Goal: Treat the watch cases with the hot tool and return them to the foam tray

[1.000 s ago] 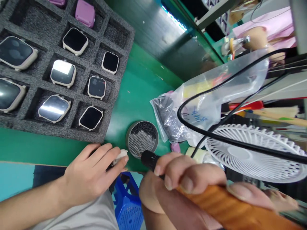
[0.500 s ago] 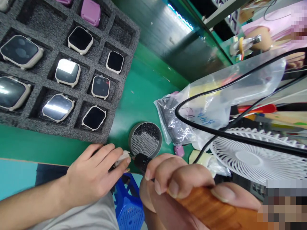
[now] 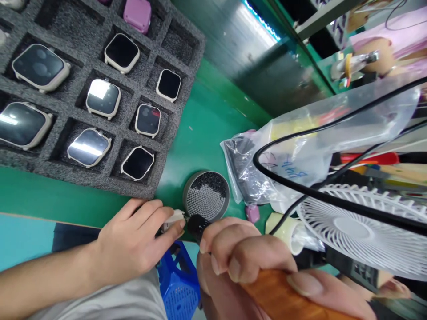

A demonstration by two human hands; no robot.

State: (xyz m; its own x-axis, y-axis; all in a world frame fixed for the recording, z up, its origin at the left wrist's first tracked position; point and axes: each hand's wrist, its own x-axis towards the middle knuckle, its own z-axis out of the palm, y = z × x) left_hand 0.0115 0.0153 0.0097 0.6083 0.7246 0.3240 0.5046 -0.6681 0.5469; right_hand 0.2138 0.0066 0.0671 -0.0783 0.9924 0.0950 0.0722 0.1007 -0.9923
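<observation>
My left hand (image 3: 133, 242) is closed around a small pale watch case (image 3: 173, 218) at the near edge of the green bench. My right hand (image 3: 247, 262) grips an electric screwdriver (image 3: 283, 298) with an orange-brown body and a black nose (image 3: 197, 226). The driver's tip touches the watch case. Just behind the tip stands a round metal dish of tiny screws (image 3: 207, 200).
A grey foam tray (image 3: 167, 49) at the upper left holds several watch bodies, screens up, and a pink one (image 3: 137, 14). A clear plastic bag (image 3: 300, 146), a black cable (image 3: 316, 189) and a white fan (image 3: 363, 233) crowd the right. A blue basket (image 3: 178, 289) sits below the bench edge.
The screwdriver's black nose has moved left from the screw dish to the watch case held in my left hand. The view has shifted slightly.
</observation>
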